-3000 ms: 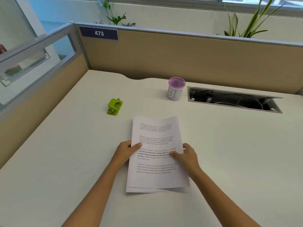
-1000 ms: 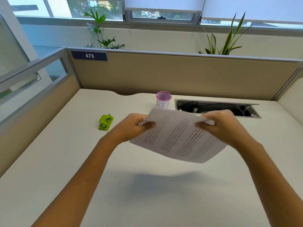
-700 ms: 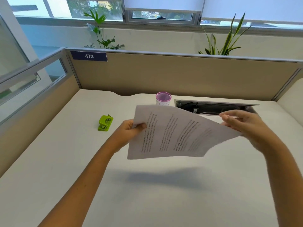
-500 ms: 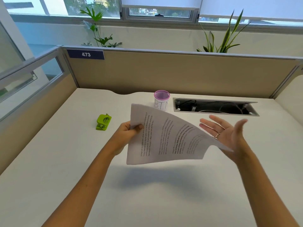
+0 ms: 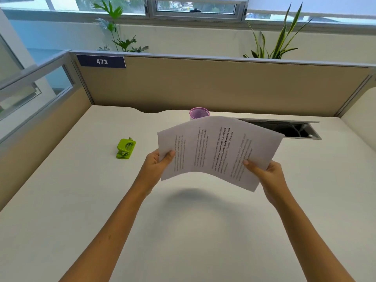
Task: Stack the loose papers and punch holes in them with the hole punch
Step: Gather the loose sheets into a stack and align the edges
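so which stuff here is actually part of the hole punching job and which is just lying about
Part of the job:
- papers, held above the desk by the left hand and right hand
- green hole punch, untouched on the desk

Just lying about:
- purple mesh cup
- cable tray opening
- plants behind the partition

Workstation consists of an off-white surface (image 5: 61, 200) enclosed at the rear by a tan fabric partition (image 5: 213, 86) bearing a dark blue number plate (image 5: 101, 61) reading 473, and at the left by a side partition with a glazed upper panel (image 5: 30, 88). A rectangular cable recess (image 5: 284, 130) is cut into the surface toward the rear right. Beyond the partition, two potted plants (image 5: 120, 35) (image 5: 276, 37) stand before a pale wall beneath daylit windows (image 5: 195, 7).
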